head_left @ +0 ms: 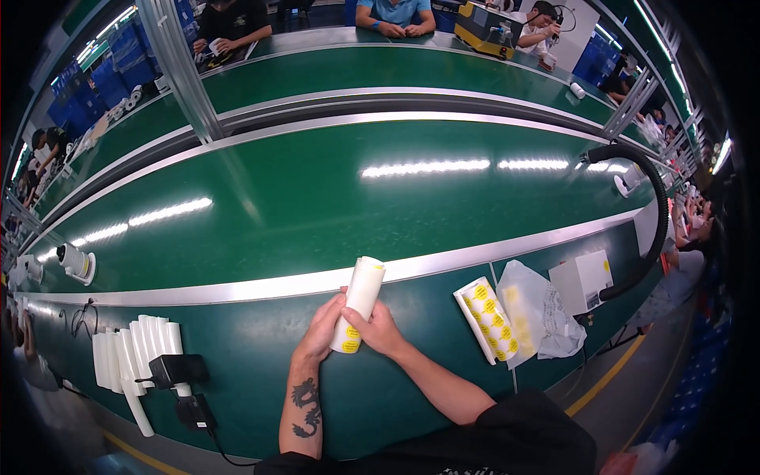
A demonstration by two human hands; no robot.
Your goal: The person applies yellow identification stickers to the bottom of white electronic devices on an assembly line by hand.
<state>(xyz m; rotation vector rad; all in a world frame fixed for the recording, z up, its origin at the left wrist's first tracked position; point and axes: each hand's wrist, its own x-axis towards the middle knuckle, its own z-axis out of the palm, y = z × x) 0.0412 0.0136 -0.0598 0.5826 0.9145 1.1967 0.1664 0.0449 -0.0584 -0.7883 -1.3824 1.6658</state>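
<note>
In front of me, at the near edge of the conveyor, I hold a roll of white label sheet (366,286) with round yellow stickers showing at its lower end. My left hand (323,326) wraps its left side, and my right hand (378,327) grips it from the right with the thumb across the front. The roll stands tilted, its top leaning slightly right. To the right lies another curled sheet of yellow labels (489,323), partly beside a crumpled translucent plastic bag (532,313).
White rolled sheets (131,352) lie at left with two black power adapters (179,370). A white box (582,281) and a black flexible hose (659,202) stand right. White devices (76,264) sit on the green conveyor belt (317,202). Several people work beyond it.
</note>
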